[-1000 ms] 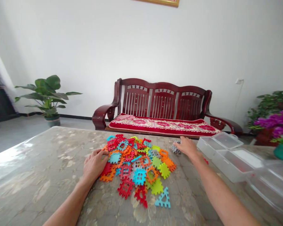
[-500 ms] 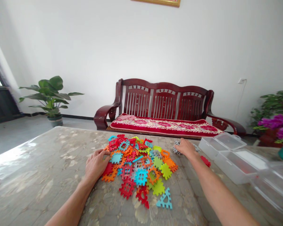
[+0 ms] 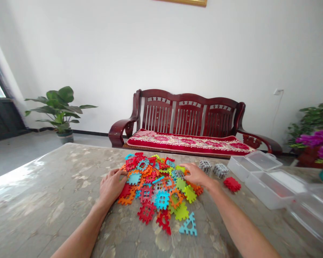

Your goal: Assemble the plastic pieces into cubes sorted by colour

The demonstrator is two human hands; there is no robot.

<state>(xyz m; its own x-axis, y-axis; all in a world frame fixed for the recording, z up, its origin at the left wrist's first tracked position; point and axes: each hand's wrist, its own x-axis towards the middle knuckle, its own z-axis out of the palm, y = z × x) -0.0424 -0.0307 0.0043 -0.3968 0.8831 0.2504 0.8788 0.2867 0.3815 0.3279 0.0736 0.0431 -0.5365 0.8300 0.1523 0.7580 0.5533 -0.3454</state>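
A pile of plastic interlocking tiles with toothed edges, in red, orange, blue, lime and grey, lies on the table. My left hand (image 3: pixel 113 186) rests at the pile's left edge, fingers lightly bent, fingertips by a light blue tile (image 3: pixel 134 178) and a red tile (image 3: pixel 124 190). At the right edge, my right hand (image 3: pixel 197 175) reaches in with thumb and index finger apart, close to a grey tile (image 3: pixel 179 174). Part of an orange tile (image 3: pixel 197 189) shows below it. Beyond that hand stand two grey tile stacks (image 3: pixel 205 166) (image 3: pixel 220 170) and a red tile stack (image 3: pixel 232 184).
Clear plastic boxes (image 3: pixel 269 195) with raised lids stand at the table's right. The table (image 3: pixel 56 200) has a patterned, glossy cover. Behind it is a wooden bench (image 3: pixel 188 114) with a red cushion. A blue triangular tile (image 3: pixel 188 225) lies at the pile's near side.
My right hand has moved left from the grey stacks to the pile's right edge, uncovering the grey stacks and the red one. My left hand has stayed about where it was.
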